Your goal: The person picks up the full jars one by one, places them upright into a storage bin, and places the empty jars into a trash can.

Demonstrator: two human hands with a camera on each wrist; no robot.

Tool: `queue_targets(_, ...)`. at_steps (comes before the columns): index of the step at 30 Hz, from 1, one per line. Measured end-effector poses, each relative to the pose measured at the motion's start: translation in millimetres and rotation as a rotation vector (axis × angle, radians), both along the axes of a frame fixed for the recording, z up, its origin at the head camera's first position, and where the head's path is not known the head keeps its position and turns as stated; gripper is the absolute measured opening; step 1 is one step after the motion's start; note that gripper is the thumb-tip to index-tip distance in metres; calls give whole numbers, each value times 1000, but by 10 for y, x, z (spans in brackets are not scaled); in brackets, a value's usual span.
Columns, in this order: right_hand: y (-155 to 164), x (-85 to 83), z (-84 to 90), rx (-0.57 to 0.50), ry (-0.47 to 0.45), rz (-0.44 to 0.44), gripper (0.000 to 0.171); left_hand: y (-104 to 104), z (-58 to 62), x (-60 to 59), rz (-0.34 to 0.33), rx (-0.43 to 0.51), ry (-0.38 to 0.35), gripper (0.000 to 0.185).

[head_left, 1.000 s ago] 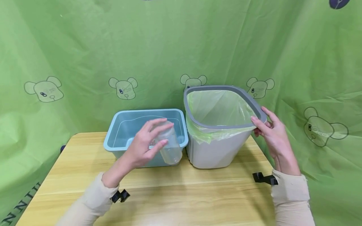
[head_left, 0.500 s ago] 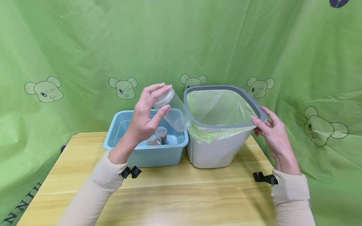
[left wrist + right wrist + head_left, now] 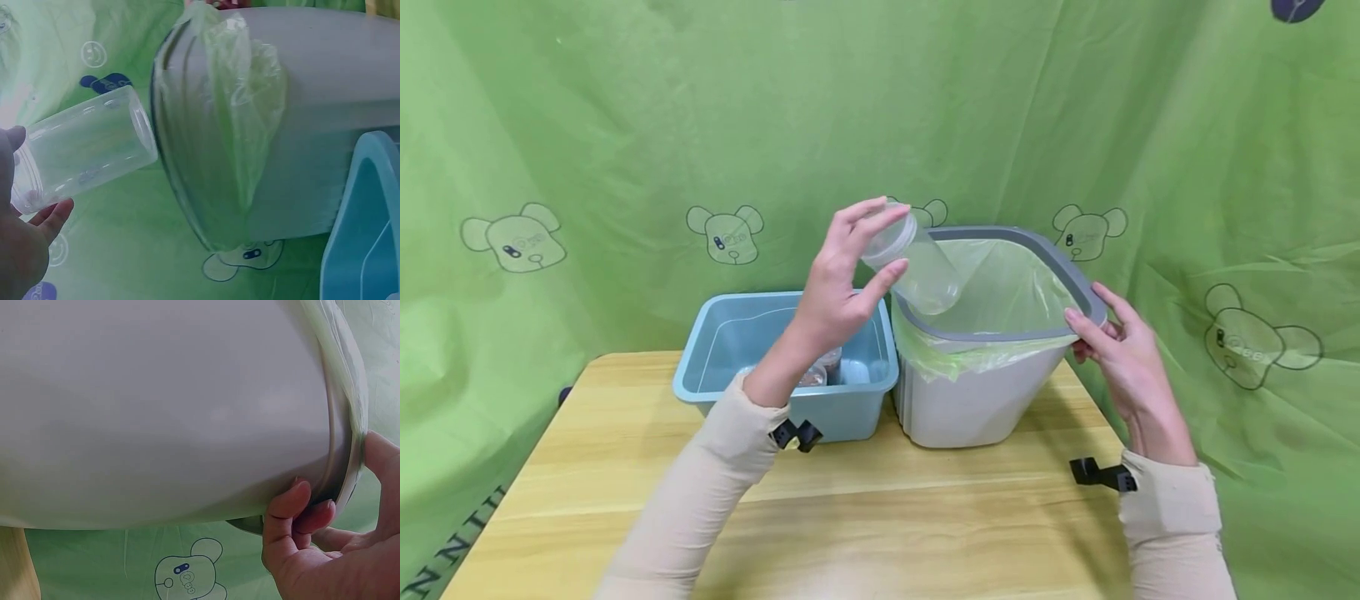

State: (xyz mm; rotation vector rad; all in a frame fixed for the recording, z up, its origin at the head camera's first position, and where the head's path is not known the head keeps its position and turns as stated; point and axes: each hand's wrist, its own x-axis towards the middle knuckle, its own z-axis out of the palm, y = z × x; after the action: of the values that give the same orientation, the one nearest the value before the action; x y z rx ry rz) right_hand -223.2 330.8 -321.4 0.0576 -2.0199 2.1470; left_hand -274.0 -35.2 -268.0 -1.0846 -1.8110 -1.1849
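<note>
Backdrop: green cloth (image 3: 625, 125) with bear prints hangs behind and to both sides of a wooden desk (image 3: 865, 525).
Left hand (image 3: 838, 279): raised, pinching the capped end of a clear jar (image 3: 917, 267) between thumb and fingers.
Jar: tilted, its far end dipping over the left rim of the bin (image 3: 985, 392); whether it touches the rim cannot be told.
Right hand (image 3: 1123, 358): thumb on top of the bin's grey rim at the right, fingers curled under it.
Bin: lined with a green bag (image 3: 1000, 287); its floor is out of sight.
Tub (image 3: 700, 383): blue, just left of the bin; the left arm hides most of the small containers inside.
Room: bare desk lies near the person; tub and bin stand close to the far edge.
</note>
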Motion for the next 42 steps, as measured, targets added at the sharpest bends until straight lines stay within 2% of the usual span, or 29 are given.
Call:
queue_targets(4,-3,3,1,2,-8,0,93,92,-49,-54,12,-29,-8,49)
queue_targets(10,-13,10,2,-13,5,1,91,217,-98,-118,-10,-62,0,47)
queue_targets(21,-32,9,2,-14,17,2,90,403,-254,-150,7,-166,-63,47)
queue_targets(28,-40,12,5,-19,18,3,90,444,-326,-166,12,-230,-122,45)
queue_targets(42,-31,5,-8,-32,24,5,90,459,-460,-232,16,-327,-179,43)
